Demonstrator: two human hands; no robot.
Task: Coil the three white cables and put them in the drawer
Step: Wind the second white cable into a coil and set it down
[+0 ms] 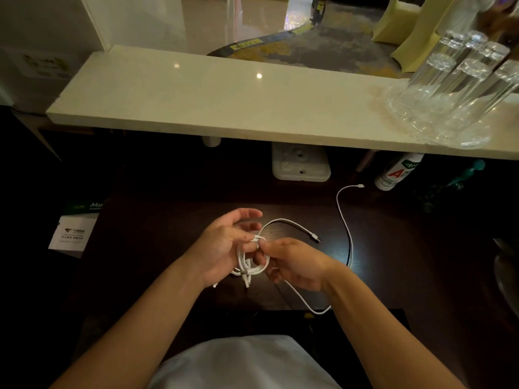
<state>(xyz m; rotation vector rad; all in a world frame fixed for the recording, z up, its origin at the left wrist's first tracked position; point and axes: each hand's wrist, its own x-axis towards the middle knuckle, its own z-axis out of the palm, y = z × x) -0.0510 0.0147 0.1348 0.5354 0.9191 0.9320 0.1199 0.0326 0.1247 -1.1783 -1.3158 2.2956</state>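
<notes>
Several loops of white cable form a small coil (248, 265) held just above the dark wooden table (157, 237), near its middle. The left hand (224, 245) holds the coil with the loops wound round its fingers, thumb lifted clear above. The right hand (295, 262) pinches the coil at its top between thumb and fingertips, the two hands touching there. Short plug ends dangle below the loops. From the top of the coil a free end (295, 223) arcs to the right and lies on the table, its connector just beyond the right hand. A long cable (343, 217) runs from a plug near the back of the table, curves down past the right wrist and loops back up under that hand. Behind, a white block (300, 167) and a bottle (396, 172) sit under a pale stone shelf (196, 102), which carries upturned glasses (455, 88) at its right end. A leaflet (71, 234) lies at the left.
</notes>
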